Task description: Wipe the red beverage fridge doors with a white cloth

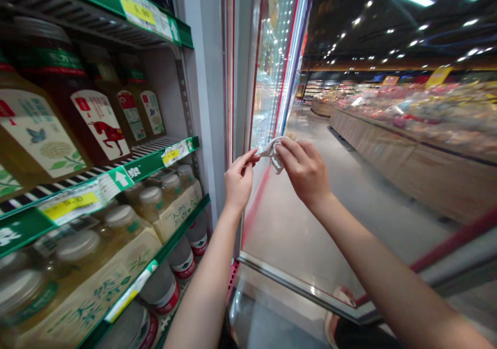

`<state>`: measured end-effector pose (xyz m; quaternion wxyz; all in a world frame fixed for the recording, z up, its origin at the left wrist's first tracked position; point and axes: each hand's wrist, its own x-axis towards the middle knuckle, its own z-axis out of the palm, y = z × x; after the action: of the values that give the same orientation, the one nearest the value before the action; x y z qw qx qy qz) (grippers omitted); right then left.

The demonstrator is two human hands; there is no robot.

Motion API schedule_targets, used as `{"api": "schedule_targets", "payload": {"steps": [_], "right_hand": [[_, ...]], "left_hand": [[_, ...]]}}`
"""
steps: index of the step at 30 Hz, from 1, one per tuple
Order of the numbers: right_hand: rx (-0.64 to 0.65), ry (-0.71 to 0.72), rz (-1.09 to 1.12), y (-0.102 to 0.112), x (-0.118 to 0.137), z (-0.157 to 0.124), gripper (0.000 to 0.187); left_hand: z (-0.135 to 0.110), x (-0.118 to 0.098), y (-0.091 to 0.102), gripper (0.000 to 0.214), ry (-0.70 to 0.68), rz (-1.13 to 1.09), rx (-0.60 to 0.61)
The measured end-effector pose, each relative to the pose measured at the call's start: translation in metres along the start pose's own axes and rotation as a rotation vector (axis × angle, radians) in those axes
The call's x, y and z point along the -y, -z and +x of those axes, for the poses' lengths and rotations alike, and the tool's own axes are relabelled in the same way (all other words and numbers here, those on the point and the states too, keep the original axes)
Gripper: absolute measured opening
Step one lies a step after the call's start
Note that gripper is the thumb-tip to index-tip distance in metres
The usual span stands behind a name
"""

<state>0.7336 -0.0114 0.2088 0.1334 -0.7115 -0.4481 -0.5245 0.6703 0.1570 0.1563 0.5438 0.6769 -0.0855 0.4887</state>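
Note:
A crumpled white cloth (276, 157) is stretched between my two hands, in front of the open glass door (287, 219) of a drinks cooler. My right hand (306, 172) is closed around the bunched part of it. With thumb and fingers, my left hand (238, 180) pinches its other end. Both arms reach forward, and the left forearm passes close to the shelf fronts. Whether the cloth touches the glass, I cannot tell.
Left of me, cooler shelves with green price strips (155, 160) hold bottled drinks (101, 124) and paper-wrapped packs (116, 266). A metal door frame (295, 281) runs low across the view. Beyond the glass stands a long wooden display (388, 152) piled with packaged goods.

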Motion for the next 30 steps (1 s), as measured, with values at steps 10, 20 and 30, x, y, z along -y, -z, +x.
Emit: {"api": "schedule_targets", "payload": {"steps": [10, 20, 30], "right_hand": [[-0.029, 0.025, -0.014, 0.005, -0.008, -0.019, 0.043], [-0.018, 0.061, -0.023, 0.01, -0.013, -0.042, 0.047], [-0.108, 0.033, -0.033, 0.011, -0.017, -0.047, 0.054]], "left_hand": [[-0.013, -0.02, -0.012, 0.039, -0.107, 0.171, -0.107], [-0.017, -0.021, -0.025, 0.042, -0.097, 0.146, -0.164], [-0.027, -0.01, -0.047, 0.065, -0.374, 0.368, 0.071]]}}
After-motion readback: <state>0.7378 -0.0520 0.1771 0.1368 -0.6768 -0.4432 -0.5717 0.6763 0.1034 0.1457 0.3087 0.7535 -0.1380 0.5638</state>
